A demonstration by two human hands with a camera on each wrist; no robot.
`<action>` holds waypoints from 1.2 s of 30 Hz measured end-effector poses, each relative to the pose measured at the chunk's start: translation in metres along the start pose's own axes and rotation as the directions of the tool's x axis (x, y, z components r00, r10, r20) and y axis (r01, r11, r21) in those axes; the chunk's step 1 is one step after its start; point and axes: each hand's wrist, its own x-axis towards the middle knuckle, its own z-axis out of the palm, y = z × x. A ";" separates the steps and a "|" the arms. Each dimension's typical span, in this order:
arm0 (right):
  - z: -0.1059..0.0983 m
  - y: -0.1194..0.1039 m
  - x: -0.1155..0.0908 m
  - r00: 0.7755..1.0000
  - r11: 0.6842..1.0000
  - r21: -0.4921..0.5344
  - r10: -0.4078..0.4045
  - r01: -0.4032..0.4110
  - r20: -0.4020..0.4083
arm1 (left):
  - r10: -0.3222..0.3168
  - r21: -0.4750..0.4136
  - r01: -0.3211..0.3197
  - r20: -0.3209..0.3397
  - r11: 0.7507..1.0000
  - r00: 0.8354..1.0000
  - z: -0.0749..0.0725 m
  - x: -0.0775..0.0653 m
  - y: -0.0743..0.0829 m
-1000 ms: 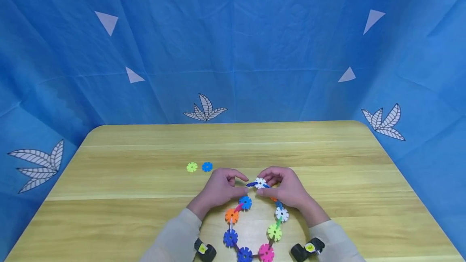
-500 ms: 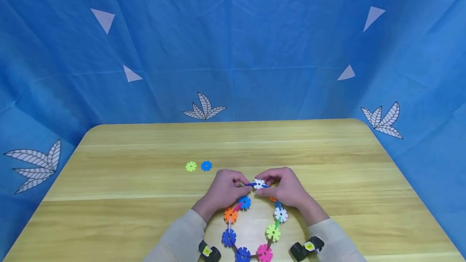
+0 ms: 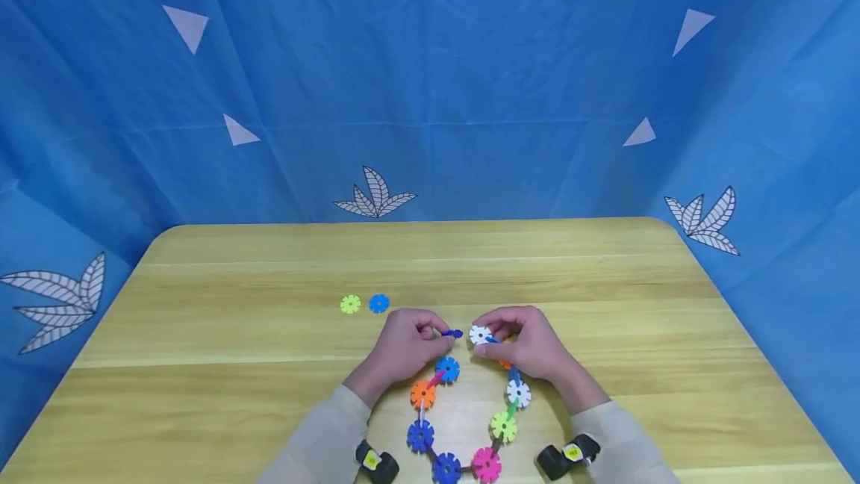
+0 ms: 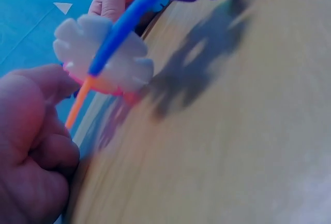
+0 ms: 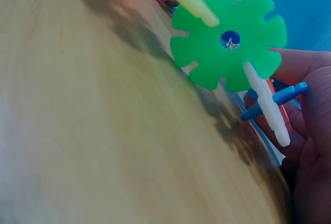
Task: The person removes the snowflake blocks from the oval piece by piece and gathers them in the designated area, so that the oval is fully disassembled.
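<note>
Drawn toward nine o'clock since half a second ago, the left hand (image 3: 406, 346) has taken its dark blue disc (image 3: 453, 334) away from the white disc (image 3: 480, 334), and a gap now parts the two. Thumb and fingertips of that hand pinch the dark blue disc, which shows edge-on at its three o'clock. The right hand (image 3: 527, 338) also has thumb and fingers closed in a pinch, holding the white disc at its nine o'clock side.

From this white disc a chain of slotted discs runs clockwise in a ring with its break near twelve: an orange disc (image 3: 505, 365) past one, another white near half past two, a yellow-green (image 3: 504, 426) at four, a pink (image 3: 487, 464) at five, two dark blues toward seven and eight, an orange at ten and a blue (image 3: 448, 370) at eleven, with edge-on discs linking them.

Beyond the left hand, a loose blue disc lies at eleven o'clock and a loose yellow-green one at ten, side by side on the wooden bench (image 3: 235, 305). Blue cloth (image 3: 430, 58) hangs behind, at twelve.
</note>
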 end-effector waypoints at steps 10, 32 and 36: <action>0.003 0.001 0.001 1.000 1.000 0.000 -0.004 0.004 -0.023 | -0.020 -0.037 0.017 -0.093 0.999 0.995 -0.008 -0.004 -0.002; 0.004 -0.004 -0.001 0.999 0.999 0.010 -0.037 0.037 0.004 | -0.078 -0.081 0.058 -0.268 0.995 0.960 -0.042 -0.021 -0.013; 0.004 -0.003 0.000 1.000 1.000 0.004 -0.026 0.026 0.005 | -0.077 -0.087 0.053 -0.306 0.995 0.949 -0.048 -0.022 -0.015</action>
